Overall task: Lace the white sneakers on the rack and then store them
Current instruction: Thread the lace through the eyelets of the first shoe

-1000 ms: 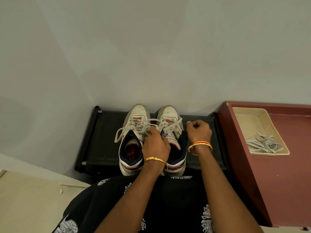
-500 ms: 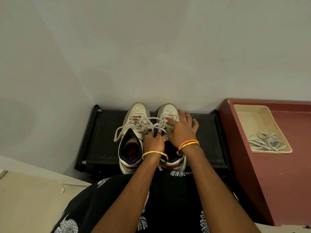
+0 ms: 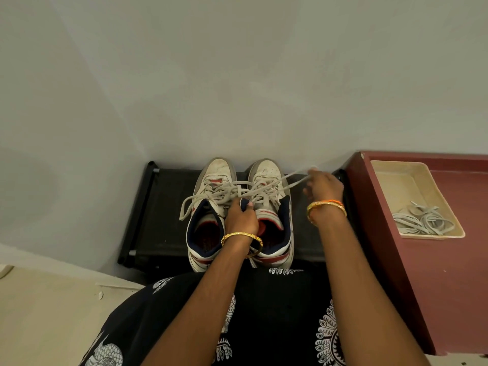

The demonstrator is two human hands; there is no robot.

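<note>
On the black rack [image 3: 163,207], the white sneakers [image 3: 239,215] stand side by side, and the right hand [image 3: 323,187], which lay over the right shoe's laces half a second ago, now pinches a lace end [image 3: 295,178] and draws it out rightward while the left hand [image 3: 241,219] grips the tongue (threading looks nearly finished). Spare laces [image 3: 420,220] lie in a cream tray [image 3: 388,167] on the maroon cabinet [image 3: 383,260] alongside, obstructing nothing

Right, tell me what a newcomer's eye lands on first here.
A pair of white sneakers side by side on the black rack against the wall. The right hand pulls a lace taut to the right while the left hand pinches the laces between the shoes. Spare laces lie in a cream tray at right.
</note>
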